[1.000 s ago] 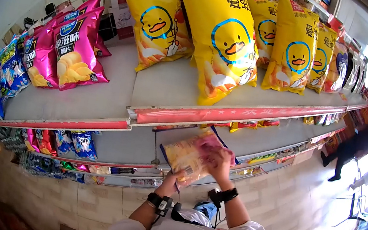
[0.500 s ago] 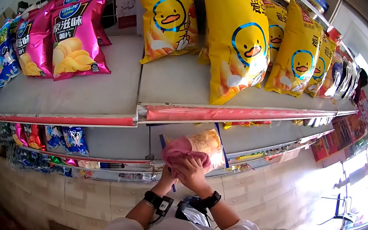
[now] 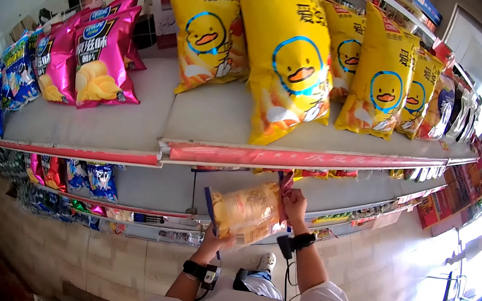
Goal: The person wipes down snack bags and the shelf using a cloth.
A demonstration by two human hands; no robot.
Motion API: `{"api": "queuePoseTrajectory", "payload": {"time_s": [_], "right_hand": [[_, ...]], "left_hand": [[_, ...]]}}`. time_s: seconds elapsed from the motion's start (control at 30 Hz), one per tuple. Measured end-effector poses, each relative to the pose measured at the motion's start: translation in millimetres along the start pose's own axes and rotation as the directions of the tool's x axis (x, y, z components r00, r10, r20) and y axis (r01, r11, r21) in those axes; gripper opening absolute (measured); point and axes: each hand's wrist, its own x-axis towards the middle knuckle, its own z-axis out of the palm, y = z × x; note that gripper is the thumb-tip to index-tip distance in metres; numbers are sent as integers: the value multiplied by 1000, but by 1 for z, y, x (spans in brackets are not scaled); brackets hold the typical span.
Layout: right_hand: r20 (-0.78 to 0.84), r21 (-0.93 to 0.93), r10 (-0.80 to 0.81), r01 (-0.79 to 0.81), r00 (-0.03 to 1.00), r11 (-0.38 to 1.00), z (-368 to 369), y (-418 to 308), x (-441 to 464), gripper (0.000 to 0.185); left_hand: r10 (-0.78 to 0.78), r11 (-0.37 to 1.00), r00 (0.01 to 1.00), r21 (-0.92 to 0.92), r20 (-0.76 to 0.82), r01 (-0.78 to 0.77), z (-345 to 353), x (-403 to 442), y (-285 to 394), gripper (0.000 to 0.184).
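Note:
A clear snack bag with pale yellow contents and dark blue end seams is held tilted in front of the lower shelf. My left hand grips its lower left corner, the fingers partly hidden behind the bag. At the bag's right end, my right hand is closed with a bunched pink cloth, which shows above and below the fist and lies against the seam. Whether the right fingers also pinch the bag cannot be made out.
Large yellow duck-print bags stand on the upper shelf, whose red-trimmed front edge juts out above my hands. Pink chip bags and blue bags are to the left. Smaller packets sit on the lower shelf. Tiled floor lies below.
My hands have moved apart, the right one going right and up to the bag's end. The pink cloth has left the bag's front, and more of the bag shows. The camera view has shifted slightly.

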Motion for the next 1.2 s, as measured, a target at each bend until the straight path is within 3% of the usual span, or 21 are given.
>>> {"api": "queuePoseTrajectory", "payload": {"time_s": [0.03,0.07,0.1,0.13,0.17,0.23,0.3,0.5,0.57,0.63,0.7,0.77,0.83,0.87,0.9,0.93,0.97,1.0,1.03,1.07,1.2], "right_hand": [[-9,-8,-88,88,996,996,-1,-6,-3,23],[71,42,-65,62,995,997,-8,-40,-9,24],[78,149,-207,194,975,970,-5,-50,-15,25],[127,88,-302,292,945,952,-4,-62,-23,26],[241,221,-341,290,909,931,-6,-88,-27,28],[285,110,-596,592,751,798,-3,-106,-38,23],[291,93,-602,604,744,792,0,-100,-40,26],[265,116,-415,399,870,910,-5,-38,-6,26],[120,107,-303,291,945,951,-10,-16,-1,23],[171,288,27,-76,985,955,6,41,-3,19],[49,174,-91,81,995,981,-7,37,-8,21],[77,344,-116,83,990,935,-14,7,-20,23],[150,312,-354,295,923,903,-18,-23,-35,25],[258,401,-482,361,837,842,-18,-38,-35,27],[375,365,-625,510,685,779,-30,-67,-29,29],[401,356,-709,615,580,704,-27,-72,-29,30],[422,349,-778,709,465,613,-25,-73,-29,32],[421,376,-790,707,446,599,-25,-70,-29,32],[444,410,-739,619,507,670,-27,-63,-28,31],[472,435,-681,524,560,732,-29,-56,-25,31],[432,398,-685,558,587,728,-40,-32,-20,32]], "left_hand": [[3,1000,1000,8,2,-3,3,1,1,48],[21,1000,999,18,-33,-21,6,-1,1,48],[37,999,997,30,-69,-35,8,-4,2,48],[26,999,998,36,-60,-24,10,-7,4,48],[20,999,998,52,-63,-16,11,-8,4,48],[42,998,995,48,-87,-38,13,-10,4,47],[25,998,994,60,-103,-19,15,-12,4,48],[-17,999,985,42,-172,25,21,-13,-2,47],[5,1000,980,-1,-201,-6,18,-12,-5,46],[-49,997,992,-64,-120,42,13,-16,-7,43],[-47,998,970,-46,-239,37,27,-19,1,43],[-131,986,952,-132,-278,97,31,-10,-8,42],[-123,977,952,-203,-279,67,35,6,-30,43],[-133,961,962,-268,-239,67,40,13,-40,43],[-45,968,974,-251,-223,-13,55,16,-41,44],[223,974,963,68,-152,-215,65,20,-45,43],[437,838,900,364,-3,-405,71,22,-48,43],[450,832,893,376,-28,-408,74,19,-48,43],[233,972,959,32,-163,-231,77,18,-47,43],[-18,939,980,-339,-199,-52,79,20,-47,44],[14,944,965,-314,-261,-99,87,12,-62,41]]}}
